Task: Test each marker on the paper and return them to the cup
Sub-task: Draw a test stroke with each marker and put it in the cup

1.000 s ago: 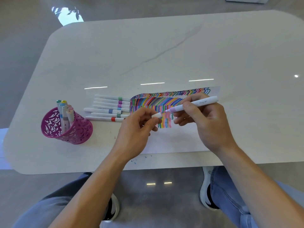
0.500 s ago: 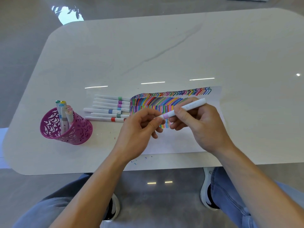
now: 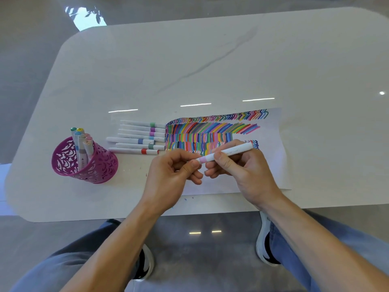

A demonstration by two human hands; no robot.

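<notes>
Marker (image 3: 231, 152) gripped in right hand (image 3: 248, 173), pink-banded end pinched by left hand (image 3: 170, 180), over paper (image 3: 273, 165). Cup (image 3: 69, 163) at 9 o'clock of hands.

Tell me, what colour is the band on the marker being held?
Pale pink band on a white marker, seen best in the head view.

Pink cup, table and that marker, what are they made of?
Pink cup: thin, stiff wall with cut-out leaf holes, glossy magenta; painted metal or hard plastic, can't tell which. Table: probably polished stone or a marble-look top; pale, grey veins, mirrors the lights. Marker: likely smooth white plastic with a pink band.
</notes>
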